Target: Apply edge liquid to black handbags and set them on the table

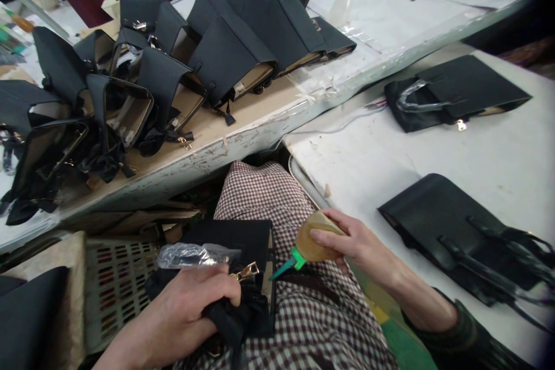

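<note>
A black handbag point(243, 237) lies across my lap on a checked apron, its open edge facing right. My left hand point(191, 300) is closed on the bag near a gold zipper pull point(246, 272) and a bunch of black fabric. Behind its knuckles the bag's handle shows, wrapped in clear plastic point(191, 255). With my right hand point(342, 240) I grip a glue bottle point(315, 237) with yellowish contents, tilted down to the left. Its green nozzle tip point(277, 273) is at the bag's open edge; whether it touches, I cannot tell.
Several black handbags point(234, 52) crowd the long table point(260, 127) ahead, with another glue bottle point(342, 3) behind them. Two black bags point(459, 89) lie on the white table point(368, 167) at right. A plastic crate point(117, 283) stands at lower left.
</note>
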`<action>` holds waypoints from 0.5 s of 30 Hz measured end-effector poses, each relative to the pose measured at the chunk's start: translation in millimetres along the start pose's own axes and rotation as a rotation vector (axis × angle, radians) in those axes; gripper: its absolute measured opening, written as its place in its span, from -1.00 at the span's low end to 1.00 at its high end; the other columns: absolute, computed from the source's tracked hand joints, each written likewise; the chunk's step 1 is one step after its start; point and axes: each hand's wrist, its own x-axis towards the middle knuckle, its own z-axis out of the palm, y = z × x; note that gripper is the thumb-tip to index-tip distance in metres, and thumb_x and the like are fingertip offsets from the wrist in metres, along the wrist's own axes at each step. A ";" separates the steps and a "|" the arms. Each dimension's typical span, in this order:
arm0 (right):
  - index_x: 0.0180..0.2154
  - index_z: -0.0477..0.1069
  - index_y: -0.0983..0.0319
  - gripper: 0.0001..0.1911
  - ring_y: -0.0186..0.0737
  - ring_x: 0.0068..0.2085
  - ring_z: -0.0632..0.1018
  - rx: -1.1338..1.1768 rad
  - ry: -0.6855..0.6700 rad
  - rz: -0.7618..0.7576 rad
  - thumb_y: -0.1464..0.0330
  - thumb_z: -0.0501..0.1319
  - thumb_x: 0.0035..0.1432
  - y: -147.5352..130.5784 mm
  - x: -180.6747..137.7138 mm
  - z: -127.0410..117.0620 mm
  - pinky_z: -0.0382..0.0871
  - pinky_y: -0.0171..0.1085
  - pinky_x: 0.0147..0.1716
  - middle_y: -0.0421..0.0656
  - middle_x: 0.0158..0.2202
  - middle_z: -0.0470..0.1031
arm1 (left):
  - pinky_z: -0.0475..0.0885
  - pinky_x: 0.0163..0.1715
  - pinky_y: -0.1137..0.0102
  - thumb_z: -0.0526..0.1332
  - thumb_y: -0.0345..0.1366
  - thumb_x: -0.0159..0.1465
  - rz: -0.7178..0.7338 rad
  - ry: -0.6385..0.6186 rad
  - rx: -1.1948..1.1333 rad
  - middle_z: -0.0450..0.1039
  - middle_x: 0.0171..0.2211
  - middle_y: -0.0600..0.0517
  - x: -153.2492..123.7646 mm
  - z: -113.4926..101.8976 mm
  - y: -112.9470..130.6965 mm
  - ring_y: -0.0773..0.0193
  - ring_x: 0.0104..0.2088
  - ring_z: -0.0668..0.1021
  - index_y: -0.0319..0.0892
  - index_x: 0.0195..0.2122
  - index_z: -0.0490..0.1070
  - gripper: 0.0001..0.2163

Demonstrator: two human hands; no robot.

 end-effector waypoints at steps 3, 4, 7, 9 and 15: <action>-0.11 0.50 0.24 -0.53 -0.33 -0.54 0.39 0.060 -0.037 -0.005 -0.01 0.40 0.19 -2.9 -4.2 -0.3 0.32 -0.39 -0.68 -0.23 -0.42 0.46 | 0.22 -0.29 0.44 0.08 -0.66 0.33 -0.001 0.003 0.024 0.41 -0.31 0.16 0.0 -0.5 0.2 0.35 -0.30 0.44 -0.06 -0.21 0.26 -0.72; -0.12 0.51 0.24 -0.54 -0.33 -0.54 0.40 0.086 -0.050 -0.005 0.00 0.41 0.20 -3.5 -6.4 -0.4 0.31 -0.41 -0.69 -0.23 -0.42 0.46 | 0.22 -0.28 0.44 0.08 -0.66 0.33 0.000 0.007 0.034 0.42 -0.31 0.16 0.0 -0.8 0.5 0.35 -0.30 0.44 -0.06 -0.21 0.27 -0.72; -0.15 0.53 0.23 -0.59 -0.36 -0.56 0.39 0.182 -0.085 0.006 0.03 0.43 0.21 -3.3 -15.4 0.5 0.31 -0.44 -0.71 -0.22 -0.43 0.48 | 0.23 -0.28 0.45 0.08 -0.66 0.33 0.002 0.016 0.045 0.42 -0.32 0.15 0.0 -1.6 1.5 0.34 -0.30 0.44 -0.06 -0.20 0.28 -0.72; -0.15 0.53 0.22 -0.61 -0.39 -0.58 0.38 0.254 -0.102 0.015 0.05 0.44 0.21 -1.5 -22.3 2.3 0.29 -0.46 -0.72 -0.20 -0.42 0.50 | 0.24 -0.28 0.45 0.08 -0.66 0.33 0.000 0.021 0.044 0.41 -0.32 0.15 0.1 -2.0 2.2 0.35 -0.30 0.44 -0.07 -0.20 0.29 -0.72; -0.13 0.52 0.21 -0.64 -0.41 -0.60 0.38 0.320 -0.120 0.009 0.07 0.42 0.26 4.4 -32.0 6.2 0.26 -0.46 -0.72 -0.19 -0.39 0.52 | 0.26 -0.25 0.44 0.10 -0.67 0.31 -0.010 0.041 0.029 0.41 -0.32 0.14 -1.8 -2.1 0.4 0.35 -0.30 0.46 -0.07 -0.20 0.30 -0.71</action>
